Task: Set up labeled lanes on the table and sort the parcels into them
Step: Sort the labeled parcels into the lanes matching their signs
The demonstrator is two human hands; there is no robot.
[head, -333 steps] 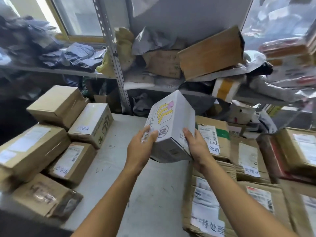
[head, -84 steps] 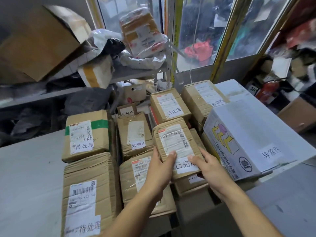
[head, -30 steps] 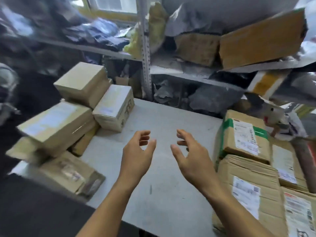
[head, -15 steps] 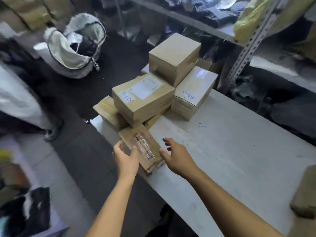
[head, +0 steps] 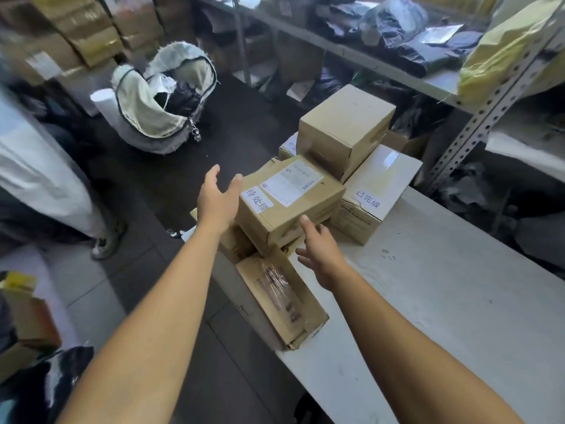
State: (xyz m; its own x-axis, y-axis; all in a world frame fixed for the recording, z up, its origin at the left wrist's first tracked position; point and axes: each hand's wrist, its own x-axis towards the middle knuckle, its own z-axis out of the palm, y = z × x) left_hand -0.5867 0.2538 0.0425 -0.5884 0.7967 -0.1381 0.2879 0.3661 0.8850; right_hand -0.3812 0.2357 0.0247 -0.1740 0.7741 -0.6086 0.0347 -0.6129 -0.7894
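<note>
light: soft, even | shadows: faint | blur: left edge | distortion: wide-angle bending

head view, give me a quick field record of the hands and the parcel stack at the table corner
left hand: open, at left side of labelled parcel
right hand: open, near its front corner
contact: cannot tell
labelled parcel: tilted, atop other boxes
plain box: top of stack
white-topped box: on table
flat parcel: at table edge

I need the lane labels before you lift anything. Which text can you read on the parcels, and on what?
"待处理": white sticker on the brown box between the hands.
"已完成": sticker on the pale box right of it.
Shipping label print on the brown box: too small to read.
Flat parcel nearest: print blurred.
</note>
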